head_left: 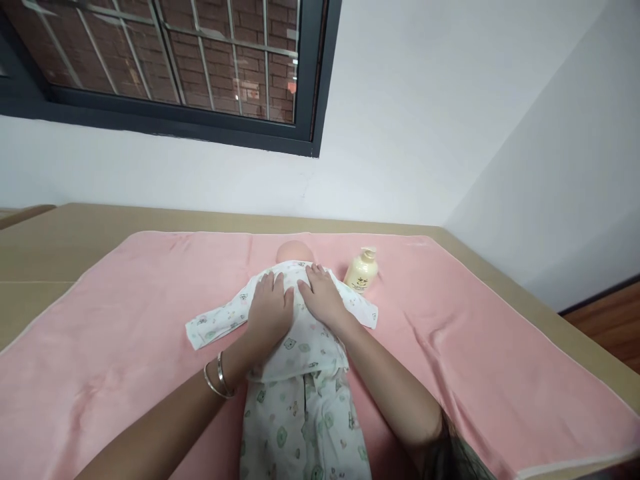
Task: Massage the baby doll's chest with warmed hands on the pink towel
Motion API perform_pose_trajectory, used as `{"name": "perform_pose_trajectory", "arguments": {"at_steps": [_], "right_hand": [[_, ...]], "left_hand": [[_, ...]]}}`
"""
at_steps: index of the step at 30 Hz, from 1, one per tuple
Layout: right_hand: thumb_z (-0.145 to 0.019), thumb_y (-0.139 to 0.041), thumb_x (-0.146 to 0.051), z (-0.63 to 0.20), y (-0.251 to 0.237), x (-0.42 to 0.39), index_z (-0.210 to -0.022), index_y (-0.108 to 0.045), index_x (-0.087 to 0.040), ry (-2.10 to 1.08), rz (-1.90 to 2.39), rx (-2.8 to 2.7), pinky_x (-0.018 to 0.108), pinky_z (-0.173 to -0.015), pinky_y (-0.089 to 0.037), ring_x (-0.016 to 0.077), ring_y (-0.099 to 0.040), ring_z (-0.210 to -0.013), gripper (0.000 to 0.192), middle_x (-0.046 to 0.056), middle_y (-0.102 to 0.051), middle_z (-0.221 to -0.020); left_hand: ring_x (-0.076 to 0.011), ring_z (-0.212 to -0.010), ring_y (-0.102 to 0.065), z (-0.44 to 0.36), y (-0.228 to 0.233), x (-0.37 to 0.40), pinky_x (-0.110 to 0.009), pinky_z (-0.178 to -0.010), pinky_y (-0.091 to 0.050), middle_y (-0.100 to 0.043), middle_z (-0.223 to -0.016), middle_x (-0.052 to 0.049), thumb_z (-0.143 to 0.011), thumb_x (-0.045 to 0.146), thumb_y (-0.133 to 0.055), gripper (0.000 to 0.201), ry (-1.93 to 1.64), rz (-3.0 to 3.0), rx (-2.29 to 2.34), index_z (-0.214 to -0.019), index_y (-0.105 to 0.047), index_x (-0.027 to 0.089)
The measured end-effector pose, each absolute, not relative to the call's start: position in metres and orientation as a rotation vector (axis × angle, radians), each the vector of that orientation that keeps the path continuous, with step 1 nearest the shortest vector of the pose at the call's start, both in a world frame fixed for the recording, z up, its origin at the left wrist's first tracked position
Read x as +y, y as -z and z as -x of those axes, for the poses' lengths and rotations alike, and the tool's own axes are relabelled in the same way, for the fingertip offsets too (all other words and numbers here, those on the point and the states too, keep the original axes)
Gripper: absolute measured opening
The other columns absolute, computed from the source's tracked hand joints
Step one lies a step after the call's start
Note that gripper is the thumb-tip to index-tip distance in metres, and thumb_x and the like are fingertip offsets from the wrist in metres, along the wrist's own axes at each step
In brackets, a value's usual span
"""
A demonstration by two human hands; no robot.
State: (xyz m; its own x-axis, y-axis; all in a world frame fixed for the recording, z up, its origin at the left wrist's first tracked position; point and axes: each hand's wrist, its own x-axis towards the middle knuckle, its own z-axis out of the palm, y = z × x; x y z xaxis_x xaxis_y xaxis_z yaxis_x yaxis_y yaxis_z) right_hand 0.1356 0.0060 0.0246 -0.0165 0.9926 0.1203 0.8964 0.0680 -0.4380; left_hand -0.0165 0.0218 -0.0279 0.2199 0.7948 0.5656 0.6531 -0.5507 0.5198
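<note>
A baby doll (296, 252) lies on a pink towel (125, 320), its head pointing away from me. It wears a white printed top and matching trousers (300, 427). My left hand (270, 305) rests flat on the left side of the doll's chest, fingers apart. My right hand (323, 295) lies flat on the right side of the chest, fingers spread toward the neck. Neither hand grips anything. Two thin bangles (218, 380) circle my left wrist. The doll's sleeves spread out to both sides.
A cream pump bottle (361, 270) lies on the towel just right of the doll's head. The towel covers a tan table (60, 233) set against a white wall under a barred window (165, 60). Wooden floor (610, 320) shows at right.
</note>
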Motion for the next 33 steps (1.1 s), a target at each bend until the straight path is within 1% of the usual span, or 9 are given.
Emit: {"name": "perform_pose_trajectory", "arguments": {"at_steps": [2, 4, 6, 8, 13, 16, 20, 26, 33], "right_hand": [[-0.104, -0.030, -0.039, -0.128, -0.028, -0.001, -0.150, -0.038, -0.004, -0.252, 1.938, -1.988, 0.048, -0.122, -0.020, 0.0323, -0.026, -0.150, 0.058, 0.019, -0.036, -0.157], [-0.104, -0.029, -0.034, -0.118, -0.033, -0.010, -0.146, -0.044, -0.004, -0.140, 1.999, -2.018, 0.048, -0.118, -0.029, 0.0339, -0.038, -0.143, 0.054, 0.021, -0.048, -0.148], [-0.103, -0.029, -0.031, -0.111, -0.038, -0.016, -0.141, -0.049, -0.004, -0.047, 2.047, -2.039, 0.046, -0.111, -0.038, 0.0334, -0.049, -0.133, 0.051, 0.023, -0.058, -0.135], [-0.103, -0.029, -0.030, -0.110, -0.040, -0.017, -0.138, -0.051, -0.005, -0.017, 2.062, -2.045, 0.045, -0.107, -0.041, 0.0323, -0.053, -0.129, 0.049, 0.023, -0.061, -0.131], [-0.102, -0.033, -0.037, -0.130, -0.033, 0.002, -0.148, -0.042, -0.008, -0.192, 1.903, -2.089, 0.046, -0.122, -0.023, 0.0295, -0.032, -0.147, 0.055, 0.017, -0.041, -0.154], [-0.102, -0.033, -0.043, -0.141, -0.027, 0.010, -0.152, -0.038, -0.011, -0.266, 1.858, -2.080, 0.048, -0.124, -0.017, 0.0284, -0.026, -0.150, 0.059, 0.015, -0.035, -0.159], [-0.102, -0.032, -0.042, -0.135, -0.028, 0.007, -0.152, -0.036, -0.009, -0.242, 1.912, -2.066, 0.052, -0.122, -0.018, 0.0335, -0.023, -0.150, 0.060, 0.017, -0.031, -0.160], [-0.102, -0.029, -0.030, -0.106, -0.032, -0.017, -0.149, -0.041, -0.003, -0.064, 1.927, -2.132, 0.054, -0.120, -0.024, 0.0357, -0.033, -0.145, 0.055, 0.024, -0.041, -0.152], [-0.103, -0.032, -0.040, -0.143, -0.033, 0.007, -0.146, -0.046, -0.008, -0.342, 1.884, -2.020, 0.045, -0.120, -0.028, 0.0288, -0.031, -0.148, 0.056, 0.020, -0.037, -0.156]], "left_hand": [[-0.0389, -0.142, -0.040, 0.017, 0.028, 0.025, -0.066, -0.114, -0.030, -0.056, -0.138, -0.024, -0.097, 0.031, -0.038, 0.044, -1.213, -2.342, 1.389, -0.132, -0.053, 0.009], [-0.0383, -0.139, -0.043, 0.018, 0.025, 0.030, -0.063, -0.113, -0.035, -0.055, -0.139, -0.025, -0.097, 0.033, -0.039, 0.046, -1.153, -2.342, 1.422, -0.133, -0.052, 0.008], [-0.0380, -0.136, -0.047, 0.020, 0.021, 0.035, -0.059, -0.112, -0.039, -0.056, -0.137, -0.027, -0.097, 0.035, -0.040, 0.048, -1.082, -2.348, 1.465, -0.133, -0.053, 0.005], [-0.0379, -0.135, -0.048, 0.019, 0.017, 0.035, -0.057, -0.113, -0.038, -0.056, -0.136, -0.029, -0.097, 0.034, -0.041, 0.049, -1.043, -2.369, 1.497, -0.132, -0.053, 0.002], [-0.0392, -0.136, -0.047, 0.012, 0.010, 0.012, -0.061, -0.111, -0.039, -0.054, -0.138, -0.031, -0.095, 0.025, -0.040, 0.047, -1.011, -2.420, 1.572, -0.133, -0.053, 0.001], [-0.0408, -0.136, -0.046, 0.008, 0.008, 0.001, -0.063, -0.109, -0.039, -0.052, -0.140, -0.032, -0.092, 0.019, -0.039, 0.048, -0.976, -2.465, 1.563, -0.133, -0.054, 0.000], [-0.0357, -0.137, -0.047, 0.015, 0.005, 0.015, -0.056, -0.113, -0.038, -0.055, -0.140, -0.025, -0.094, 0.024, -0.041, 0.046, -0.964, -2.453, 1.470, -0.134, -0.055, 0.007], [-0.0292, -0.139, -0.047, 0.031, 0.004, 0.051, -0.048, -0.117, -0.036, -0.054, -0.145, -0.019, -0.098, 0.034, -0.035, 0.049, -0.865, -2.286, 1.355, -0.136, -0.053, 0.008], [-0.0362, -0.137, -0.046, 0.008, 0.013, 0.009, -0.055, -0.112, -0.038, -0.055, -0.139, -0.027, -0.094, 0.025, -0.038, 0.047, -1.000, -2.495, 1.534, -0.133, -0.053, 0.003]]}}
